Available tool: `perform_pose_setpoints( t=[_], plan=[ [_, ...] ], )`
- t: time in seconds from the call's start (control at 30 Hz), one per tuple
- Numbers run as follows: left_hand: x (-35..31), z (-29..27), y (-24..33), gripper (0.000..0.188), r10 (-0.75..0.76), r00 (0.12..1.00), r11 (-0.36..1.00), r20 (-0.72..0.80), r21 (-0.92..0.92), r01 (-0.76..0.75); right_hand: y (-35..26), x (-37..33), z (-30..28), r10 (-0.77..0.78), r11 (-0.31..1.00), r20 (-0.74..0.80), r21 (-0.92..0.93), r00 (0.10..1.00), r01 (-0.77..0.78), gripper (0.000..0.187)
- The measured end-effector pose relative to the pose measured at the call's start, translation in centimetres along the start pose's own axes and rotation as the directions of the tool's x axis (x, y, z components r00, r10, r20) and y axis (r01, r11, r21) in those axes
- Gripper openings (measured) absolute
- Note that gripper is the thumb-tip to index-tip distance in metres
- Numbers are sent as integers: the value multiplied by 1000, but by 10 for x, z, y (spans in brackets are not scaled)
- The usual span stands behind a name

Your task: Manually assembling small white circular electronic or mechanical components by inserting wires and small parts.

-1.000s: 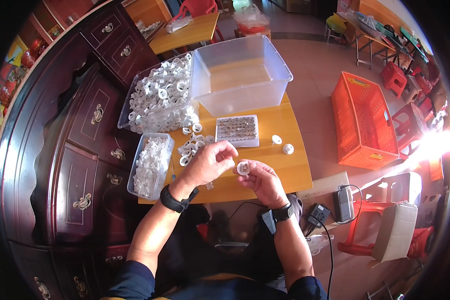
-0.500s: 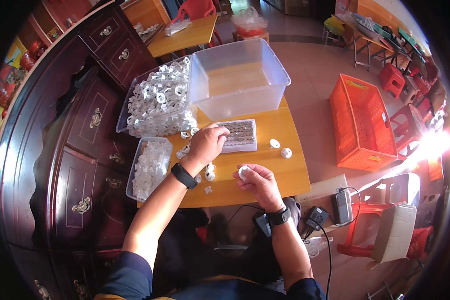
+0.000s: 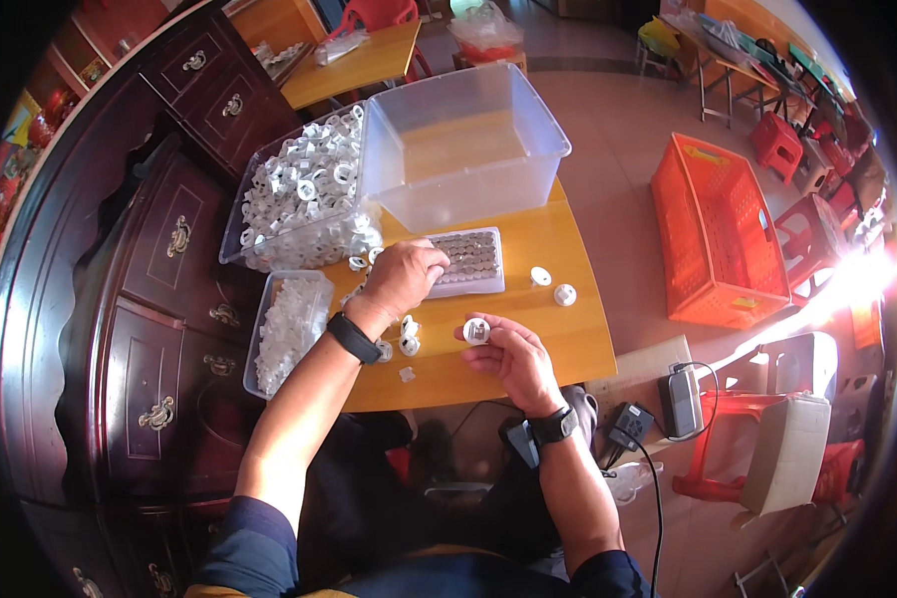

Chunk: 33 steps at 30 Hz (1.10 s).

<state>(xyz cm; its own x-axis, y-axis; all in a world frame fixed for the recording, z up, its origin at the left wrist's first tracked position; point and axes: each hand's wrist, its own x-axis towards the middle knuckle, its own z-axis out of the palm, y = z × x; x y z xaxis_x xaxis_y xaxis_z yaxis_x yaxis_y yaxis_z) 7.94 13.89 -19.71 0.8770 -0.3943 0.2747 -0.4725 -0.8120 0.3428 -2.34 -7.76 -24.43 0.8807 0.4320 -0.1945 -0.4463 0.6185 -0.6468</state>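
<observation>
So, the left hand [image 3: 401, 277] is the one that's moved: a second ago it was right by the other hand, and now it's over at the white tray [image 3: 473, 289], fingertips bent down at the left end of the rows of small grey pieces [image 3: 473, 254]. Fingers are mostly curled in, but I can't tell if they've got hold of one.

The right hand [image 3: 516, 361] still has its round white piece [image 3: 476, 331] pinched by the edge between thumb and fingers, above the near side of the desk [image 3: 568, 344]. Half a second ago that piece was tipped over; now its round face with the inner detail points up. I'd read that as one hand holding the piece ready while the other is busy at the tray.

Further out, loose white parts [image 3: 410, 336] sit beside the left wrist, and two white pieces [image 3: 565, 294] are right of the tray. On the left there's a small tub [image 3: 325, 291] of translucent bits, and behind it a heap of white ring-shaped parts [image 3: 304, 189] in a big clear bin.
</observation>
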Motion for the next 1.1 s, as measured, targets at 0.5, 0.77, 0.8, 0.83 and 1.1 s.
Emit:
perform_pose_setpoints(
  t=[0.5,0.77,0.8,0.83,1.1],
  plan=[
    [-8,-25,27,2,-65,990,949,-124,-313,23,-4,-1,4,15,1000,-17,-13,1000,-16,37],
    [-54,-25,55,10,-225,974,747,25,-637,189,-1,2,2,5,1000,-1,-6,1000,-5,37],
    [-58,-26,57,14,-232,970,726,73,-651,223,-1,2,2,2,1000,-1,-12,1000,-2,37],
    [-60,-26,60,14,-231,970,725,75,-651,223,-1,2,2,3,1000,-3,-11,1000,-3,37],
    [-63,-23,79,11,41,981,955,-187,-282,-94,4,3,0,-9,1000,26,-8,1000,9,34]
  ],
)
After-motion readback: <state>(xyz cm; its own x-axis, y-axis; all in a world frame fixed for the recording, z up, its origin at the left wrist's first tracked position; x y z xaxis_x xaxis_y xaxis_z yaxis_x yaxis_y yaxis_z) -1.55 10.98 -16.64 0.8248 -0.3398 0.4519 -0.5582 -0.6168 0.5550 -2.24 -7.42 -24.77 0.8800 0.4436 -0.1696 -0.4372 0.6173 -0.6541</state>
